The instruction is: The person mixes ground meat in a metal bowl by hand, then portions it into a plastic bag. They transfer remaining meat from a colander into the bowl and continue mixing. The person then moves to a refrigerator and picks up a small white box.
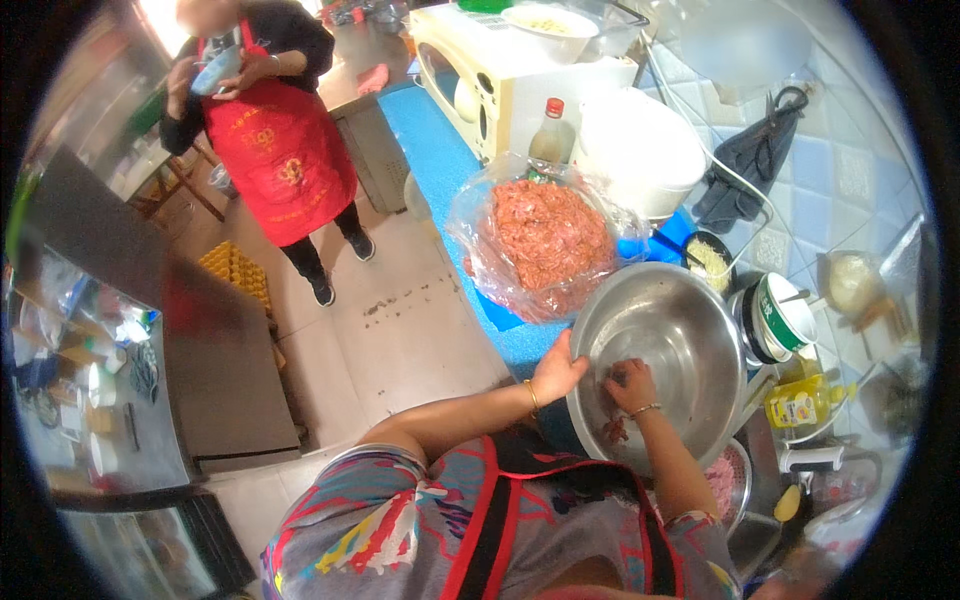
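A large stainless steel basin (686, 330) is tilted towards me at the counter's edge. My left hand (559, 367) grips its left rim, thumb on the rim. Inside the basin, my right hand (631, 386) is low on the near left wall, fingers curled at some dark stuff; whether they hold any of it is hard to tell. A small reddish-brown clump (616, 430) lies on the basin wall just below that hand. Beyond the basin, a big mound of minced meat (551, 232) rests in an open clear plastic bag (480, 225) on the blue counter (420, 127).
A microwave oven (517, 75), a red-capped bottle (551, 135) and a white bucket (637, 150) stand behind the meat. Stacked bowls (784, 311) and a yellow bottle (799, 401) are at right; a colander (739, 487) holds pink meat. A person in a red apron (277, 165) stands across the floor.
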{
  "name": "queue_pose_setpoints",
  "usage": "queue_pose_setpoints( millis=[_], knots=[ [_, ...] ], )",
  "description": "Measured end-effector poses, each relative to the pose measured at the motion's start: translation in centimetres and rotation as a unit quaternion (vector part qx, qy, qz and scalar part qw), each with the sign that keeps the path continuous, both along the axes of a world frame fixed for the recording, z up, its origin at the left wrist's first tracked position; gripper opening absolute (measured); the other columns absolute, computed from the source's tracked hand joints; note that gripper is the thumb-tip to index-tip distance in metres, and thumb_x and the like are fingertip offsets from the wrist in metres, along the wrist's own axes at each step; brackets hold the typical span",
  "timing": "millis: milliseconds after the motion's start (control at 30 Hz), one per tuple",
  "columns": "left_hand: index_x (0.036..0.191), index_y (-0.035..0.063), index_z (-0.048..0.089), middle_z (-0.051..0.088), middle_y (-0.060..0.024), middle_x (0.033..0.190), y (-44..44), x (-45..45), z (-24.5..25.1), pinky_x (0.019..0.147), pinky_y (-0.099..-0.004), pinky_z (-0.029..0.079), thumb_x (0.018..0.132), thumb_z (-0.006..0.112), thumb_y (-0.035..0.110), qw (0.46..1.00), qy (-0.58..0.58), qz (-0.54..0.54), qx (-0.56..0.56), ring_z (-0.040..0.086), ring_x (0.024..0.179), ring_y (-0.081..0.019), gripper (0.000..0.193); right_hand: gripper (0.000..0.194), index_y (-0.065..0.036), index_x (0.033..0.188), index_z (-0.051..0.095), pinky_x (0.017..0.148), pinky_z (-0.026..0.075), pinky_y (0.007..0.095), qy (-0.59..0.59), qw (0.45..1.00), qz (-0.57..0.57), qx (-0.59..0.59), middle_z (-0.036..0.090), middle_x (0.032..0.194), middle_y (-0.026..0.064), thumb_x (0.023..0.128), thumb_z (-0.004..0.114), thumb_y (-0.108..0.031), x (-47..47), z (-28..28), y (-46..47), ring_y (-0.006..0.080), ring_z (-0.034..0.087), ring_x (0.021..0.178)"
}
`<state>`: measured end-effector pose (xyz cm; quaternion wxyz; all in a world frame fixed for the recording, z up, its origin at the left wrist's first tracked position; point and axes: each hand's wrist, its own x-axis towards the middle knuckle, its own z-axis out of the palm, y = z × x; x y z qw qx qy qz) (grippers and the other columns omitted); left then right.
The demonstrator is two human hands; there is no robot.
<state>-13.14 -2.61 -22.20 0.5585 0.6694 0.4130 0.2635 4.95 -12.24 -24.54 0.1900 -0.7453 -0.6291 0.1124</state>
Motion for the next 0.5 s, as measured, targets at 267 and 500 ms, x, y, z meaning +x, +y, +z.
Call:
queue_pose_setpoints(
  millis=[267, 500],
  knots=[
    [0.126, -0.0143, 0.024, 0.043, -0.0279, 0.121, 0.9, -0.5, -1.2, 0.095, -0.0355, 0.034, 0.078, 0.055, 0.018, 0.997, -0.023, -0.073, -0.009, 0.044, 0.109, -0.0334, 0.066, 0.019, -0.006, 0.082, 0.064, 0.061, 0.048, 0.0378, 0.219, 0.909, 0.059, -0.350, 0.064, 0.075, 0.0127, 0.076, 0.056, -0.022, 2.5, 1.0, -3.7, 0.0253, 0.061, 0.063],
    [0.114, -0.0051, 0.039, 0.056, -0.0167, 0.104, 0.6, -0.2, -0.2, 0.086, -0.0326, 0.040, 0.078, 0.056, 0.006, 0.995, -0.086, -0.041, -0.042, 0.053, 0.094, -0.0236, 0.041, 0.027, -0.007, 0.095, 0.063, 0.080, 0.045, 0.0383, -0.110, 0.947, -0.258, -0.155, 0.062, 0.093, 0.0172, 0.076, 0.054, -0.024, 12.0, 3.6, -7.0, 0.0296, 0.059, 0.088]
  ],
)
